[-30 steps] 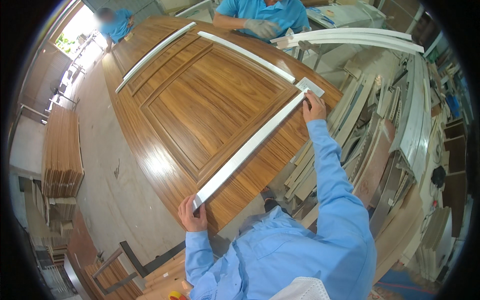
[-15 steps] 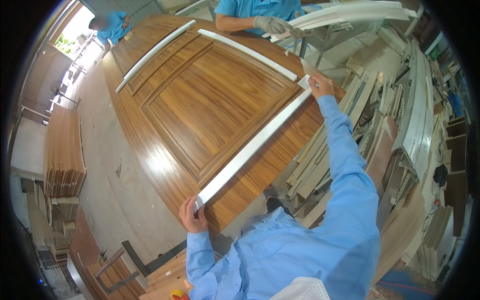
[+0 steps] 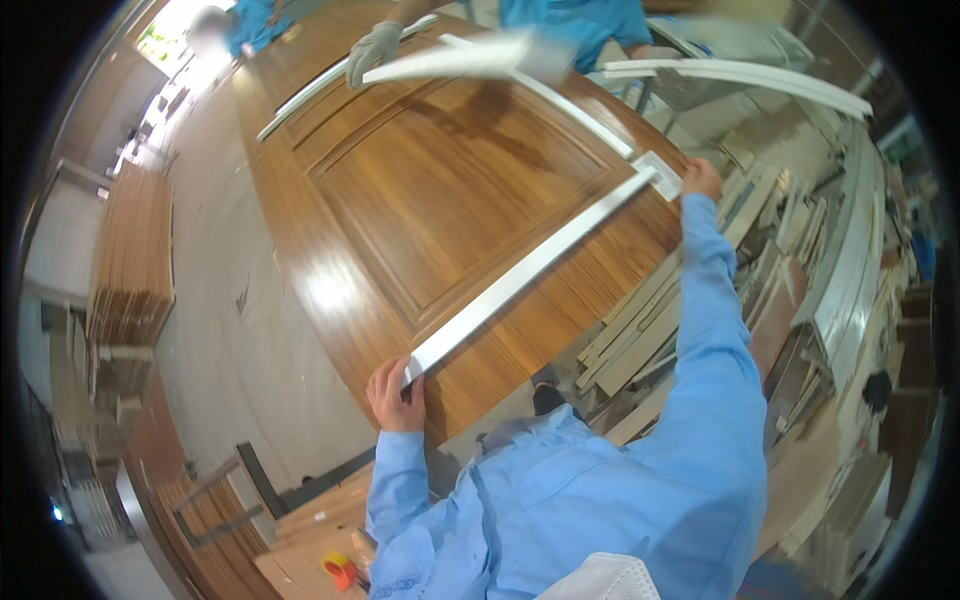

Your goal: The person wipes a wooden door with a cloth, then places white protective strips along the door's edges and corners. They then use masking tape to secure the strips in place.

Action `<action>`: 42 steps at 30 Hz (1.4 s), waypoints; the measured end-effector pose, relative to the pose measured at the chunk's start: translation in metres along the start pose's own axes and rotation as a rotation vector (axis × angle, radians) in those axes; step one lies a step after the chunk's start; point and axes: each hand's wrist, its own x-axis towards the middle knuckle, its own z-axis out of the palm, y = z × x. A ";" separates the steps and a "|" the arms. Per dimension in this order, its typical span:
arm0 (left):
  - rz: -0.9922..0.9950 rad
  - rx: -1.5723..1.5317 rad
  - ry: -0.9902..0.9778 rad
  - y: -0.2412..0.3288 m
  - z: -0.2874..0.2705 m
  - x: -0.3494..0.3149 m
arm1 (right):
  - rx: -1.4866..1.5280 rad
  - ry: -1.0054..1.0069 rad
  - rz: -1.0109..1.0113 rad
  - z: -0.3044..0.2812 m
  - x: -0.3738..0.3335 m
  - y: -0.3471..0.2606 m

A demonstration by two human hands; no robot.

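A large brown wood-grain door panel [image 3: 470, 190] lies flat in front of me. Across its near end runs a straight white strip [image 3: 530, 265]. My left hand [image 3: 397, 393] is closed around the strip's near left end, at the panel's edge. Off the strip's far right end, my right hand [image 3: 703, 180] has curled fingers at the panel's right edge, close beside a small white rectangular piece [image 3: 660, 178]. What those fingers grip is hidden. Other white strips lie along the panel's far side [image 3: 340, 80] and right side [image 3: 580, 115].
A co-worker's gloved hand [image 3: 373, 55] holds a blurred white piece [image 3: 480, 55] over the panel. Curved white strips [image 3: 740, 82] rest at the upper right. Loose boards [image 3: 640, 330] lie at right, stacked brown panels [image 3: 130, 255] at left, a tape roll [image 3: 340, 570] below.
My right hand has come off the strip's end and moved right to the panel's edge. The co-worker has swung a white piece leftward over the panel. My left hand stays on the strip.
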 end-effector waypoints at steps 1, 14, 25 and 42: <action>-0.023 -0.001 -0.014 0.000 0.001 0.001 | 0.060 0.070 -0.055 -0.005 0.000 0.009; -0.391 -0.515 0.400 -0.039 -0.028 0.023 | 0.462 -0.157 -0.084 -0.075 -0.087 -0.041; -0.469 0.101 0.024 -0.073 0.010 0.117 | 0.437 -0.329 -0.276 -0.069 -0.186 -0.135; -0.368 -0.025 -0.043 -0.091 0.038 0.120 | 0.373 -0.261 -0.442 -0.053 -0.201 -0.140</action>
